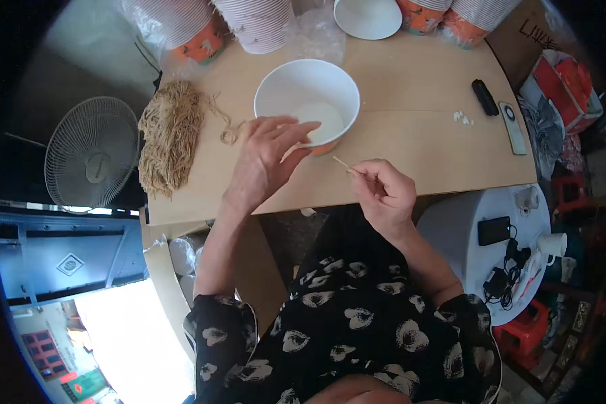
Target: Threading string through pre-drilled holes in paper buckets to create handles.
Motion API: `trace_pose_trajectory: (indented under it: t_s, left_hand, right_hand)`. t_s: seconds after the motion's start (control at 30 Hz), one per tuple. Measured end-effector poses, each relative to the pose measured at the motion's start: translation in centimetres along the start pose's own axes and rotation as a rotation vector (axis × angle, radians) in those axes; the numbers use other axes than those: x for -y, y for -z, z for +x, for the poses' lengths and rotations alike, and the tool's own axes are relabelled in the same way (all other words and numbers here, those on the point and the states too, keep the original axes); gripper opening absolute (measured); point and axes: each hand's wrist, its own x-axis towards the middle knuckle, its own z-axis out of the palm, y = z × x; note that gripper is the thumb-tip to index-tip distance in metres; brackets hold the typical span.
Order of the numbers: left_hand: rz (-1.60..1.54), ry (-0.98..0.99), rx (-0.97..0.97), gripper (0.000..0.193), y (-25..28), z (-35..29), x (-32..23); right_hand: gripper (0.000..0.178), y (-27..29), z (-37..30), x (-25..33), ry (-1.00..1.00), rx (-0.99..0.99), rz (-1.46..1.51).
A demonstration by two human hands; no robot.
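A large white paper bucket (269, 85) with some orange on its outside stands on the table in front of me, and its white inside faces up. My left hand (266, 155) is at its near left rim, fingers apart and nothing seen in them; whether the fingertips touch the rim I cannot tell. Right of it, just off the bucket's near side, my right hand (386, 192) pinches a thin, pale piece of twine (341, 162) whose short end sticks out toward the bucket. A thick bundle of beige twine (172, 138) lies at the table's left edge, with a loose strand (229, 135) beside it.
Stacked paper buckets (259, 23), some in plastic wrap, line the back edge near a white lid-like dish (368, 19). Small white bits (462, 118), a black object (485, 97) and a pale remote-like device (512, 128) lie right. A fan (94, 158) stands left; a round side table (461, 222) holds cables.
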Motion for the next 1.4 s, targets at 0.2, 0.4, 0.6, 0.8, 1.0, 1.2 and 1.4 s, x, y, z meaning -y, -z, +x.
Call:
trace_pose_trajectory:
  t_s: [0.2, 0.4, 0.6, 0.8, 1.0, 1.2, 1.4]
  left_hand:
    - [-0.336, 0.116, -0.087, 0.038, -0.9, 1.5, 0.3]
    - [-0.488, 0.224, -0.096, 0.033, -1.3, 1.6, 0.0]
    - [-0.5, 0.242, -0.026, 0.032, -0.9, 2.1, -0.8]
    - [-0.475, 0.204, -0.067, 0.033, -1.6, 2.0, -1.0]
    - [-0.336, 0.141, -0.054, 0.034, -1.8, 1.9, -2.5]
    - [-0.352, 0.195, 0.014, 0.038, -2.9, 1.6, -3.7]
    - [-0.509, 0.269, 0.209, 0.034, -2.3, 2.4, -4.3]
  right_hand:
    - [0.008, -1.6, 3.1, 0.0, 0.212, -0.11, -0.095]
    - [0.01, -2.1, 4.5, 0.3, 0.338, -0.126, -0.21]
    - [0.014, -2.3, 4.2, -1.1, 0.236, -0.126, -0.219]
    - [0.013, -2.1, 4.1, -1.5, 0.21, -0.118, -0.212]
    - [0.013, -1.7, 3.9, -2.3, 0.196, -0.119, -0.214]
    - [0.006, -1.0, 2.9, -3.2, 0.157, -0.115, -0.14]
    - [0.007, -0.1, 2.2, -4.4, 0.053, -0.097, -0.065]
